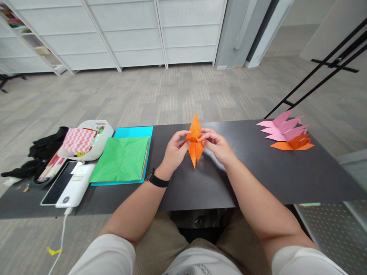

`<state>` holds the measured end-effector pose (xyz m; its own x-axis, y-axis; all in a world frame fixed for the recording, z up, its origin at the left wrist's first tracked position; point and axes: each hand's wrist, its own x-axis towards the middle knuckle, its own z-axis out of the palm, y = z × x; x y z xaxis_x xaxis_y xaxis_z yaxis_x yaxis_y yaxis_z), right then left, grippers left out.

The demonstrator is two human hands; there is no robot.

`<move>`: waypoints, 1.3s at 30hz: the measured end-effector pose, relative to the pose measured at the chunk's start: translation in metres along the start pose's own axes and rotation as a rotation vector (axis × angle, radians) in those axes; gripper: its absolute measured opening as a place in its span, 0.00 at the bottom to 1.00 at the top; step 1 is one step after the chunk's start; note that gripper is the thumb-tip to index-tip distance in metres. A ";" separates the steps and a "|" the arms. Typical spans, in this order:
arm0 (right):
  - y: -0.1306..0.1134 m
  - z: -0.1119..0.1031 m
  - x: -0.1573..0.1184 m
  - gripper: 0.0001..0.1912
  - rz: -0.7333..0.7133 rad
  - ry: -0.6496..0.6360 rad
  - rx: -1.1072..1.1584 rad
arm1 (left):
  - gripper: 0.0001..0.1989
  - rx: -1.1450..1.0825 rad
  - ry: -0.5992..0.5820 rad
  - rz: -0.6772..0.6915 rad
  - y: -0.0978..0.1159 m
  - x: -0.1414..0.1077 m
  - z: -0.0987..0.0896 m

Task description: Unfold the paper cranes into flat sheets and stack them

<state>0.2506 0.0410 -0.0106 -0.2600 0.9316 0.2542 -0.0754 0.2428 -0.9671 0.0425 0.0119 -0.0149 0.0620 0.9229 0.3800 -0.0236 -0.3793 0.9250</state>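
An orange origami crane (195, 128) is held between both hands over the middle of the dark table. One long point is directed away from me, and two narrower points come toward me. My left hand (175, 150) pinches its left side near the centre fold, fingers closed. My right hand (218, 147) pinches the right side with thumb and index finger. The fingertips cover part of the folds at the middle. At the right end of the table, pink folded cranes (283, 128) stand in a row with another orange crane (298, 143) nearest me.
On the left lies a stack of green paper (120, 160) over blue sheets (134, 131). Beyond it are a white basket (107, 133), a phone (59, 185) and a white power bank (75, 187) with a cable. The dark table (200, 194) ends just before my lap.
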 end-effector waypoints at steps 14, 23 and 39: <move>-0.012 0.000 -0.005 0.09 -0.110 -0.031 -0.108 | 0.28 -0.056 -0.037 -0.060 0.000 0.001 0.002; -0.011 -0.002 -0.006 0.16 -0.209 -0.050 -0.194 | 0.20 -0.122 0.026 -0.124 0.005 0.003 0.002; -0.023 -0.004 -0.010 0.26 -0.499 -0.082 -0.535 | 0.09 0.127 0.113 0.041 0.015 0.003 -0.004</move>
<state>0.2584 0.0272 0.0092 -0.3901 0.6577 0.6444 0.2710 0.7509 -0.6023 0.0386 0.0092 0.0006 -0.0495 0.9053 0.4219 0.1030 -0.4156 0.9037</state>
